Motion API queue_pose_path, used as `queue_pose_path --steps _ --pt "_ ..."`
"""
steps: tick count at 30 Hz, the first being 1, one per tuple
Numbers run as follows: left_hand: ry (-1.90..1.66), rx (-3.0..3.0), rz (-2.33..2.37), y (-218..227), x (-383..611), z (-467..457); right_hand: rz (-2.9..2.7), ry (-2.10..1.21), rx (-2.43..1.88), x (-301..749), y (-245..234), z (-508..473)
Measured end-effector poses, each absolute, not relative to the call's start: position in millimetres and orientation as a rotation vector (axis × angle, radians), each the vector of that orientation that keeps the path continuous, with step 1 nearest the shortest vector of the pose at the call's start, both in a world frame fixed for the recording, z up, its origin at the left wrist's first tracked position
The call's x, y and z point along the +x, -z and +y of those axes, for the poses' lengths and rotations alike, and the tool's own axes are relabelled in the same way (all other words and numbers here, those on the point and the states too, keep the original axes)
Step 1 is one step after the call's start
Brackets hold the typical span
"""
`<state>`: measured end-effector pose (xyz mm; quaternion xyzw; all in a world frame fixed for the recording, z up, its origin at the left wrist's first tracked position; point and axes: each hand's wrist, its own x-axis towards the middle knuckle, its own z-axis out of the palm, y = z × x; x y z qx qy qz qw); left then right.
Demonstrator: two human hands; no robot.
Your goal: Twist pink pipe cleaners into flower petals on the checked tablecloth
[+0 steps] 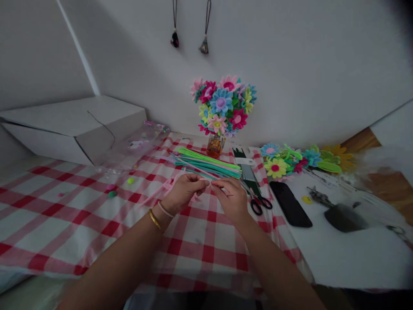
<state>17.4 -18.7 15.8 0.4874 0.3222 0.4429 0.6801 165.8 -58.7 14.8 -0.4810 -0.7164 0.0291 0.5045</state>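
My left hand (190,189) and my right hand (231,197) meet near the table's middle, both pinched closed on a small pale pink pipe cleaner (205,180). Fingers cover most of it, so its shape is unclear. Beside and behind my left hand lie loose pink pipe cleaners (167,185). Just beyond the fingertips is a bundle of green, teal and pink pipe cleaners (209,163). Black-handled scissors (256,204) rest to the right of my right hand.
A vase (215,145) of fuzzy flowers (222,103) stands at the back. More flowers (275,168), a phone (290,204) and keys (319,196) lie right. A white box (74,120), a plastic bag (129,150) and pompoms (112,194) are left, on the checked cloth (180,245).
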Motion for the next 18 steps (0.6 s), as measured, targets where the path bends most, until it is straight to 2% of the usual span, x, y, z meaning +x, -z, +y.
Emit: queue_pose_path --steps 6,13,18 --pt "-0.985 1.153 0.745 -17 17 -20 -1.754 -0.161 -1.203 164 -15 -60" --pt "-0.845 1.186 0.700 -21 10 -18 -1.586 -0.969 -1.178 165 -20 -62" --pt "-0.795 1.116 0.683 -24 7 -17 -1.289 -1.346 -1.029 170 -19 -58"
